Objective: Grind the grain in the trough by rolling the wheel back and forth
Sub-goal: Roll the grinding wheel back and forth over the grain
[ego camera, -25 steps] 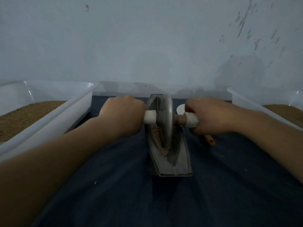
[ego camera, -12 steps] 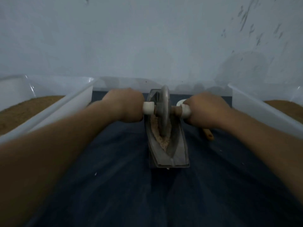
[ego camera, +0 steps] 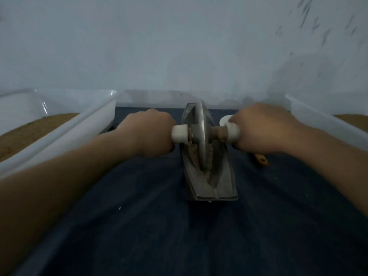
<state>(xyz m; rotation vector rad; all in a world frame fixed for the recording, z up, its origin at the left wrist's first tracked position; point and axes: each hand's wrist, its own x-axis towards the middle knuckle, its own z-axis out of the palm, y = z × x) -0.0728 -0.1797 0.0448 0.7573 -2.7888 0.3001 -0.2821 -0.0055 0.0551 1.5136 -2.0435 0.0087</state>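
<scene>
A grey boat-shaped metal trough (ego camera: 223, 184) lies lengthwise on the dark blue cloth, with brown ground grain (ego camera: 194, 158) along its groove. A thin metal wheel (ego camera: 201, 136) stands upright in the groove, in the trough's far half. A horizontal axle with white handle ends runs through the wheel. My left hand (ego camera: 148, 134) is closed around the left handle (ego camera: 179, 134). My right hand (ego camera: 260, 129) is closed around the right handle (ego camera: 232, 133). Both forearms are stretched forward.
A white plastic tub (ego camera: 65, 134) with brown grain stands at the left, another white tub (ego camera: 326, 126) at the right. A white round object (ego camera: 224, 120) and an orange-handled tool (ego camera: 260, 159) lie behind and under my right hand. A pale wall rises close behind.
The wheel has rolled away from me along the trough, toward its far end, with both hands moving forward on the handles. More ground grain shows in the near half of the groove.
</scene>
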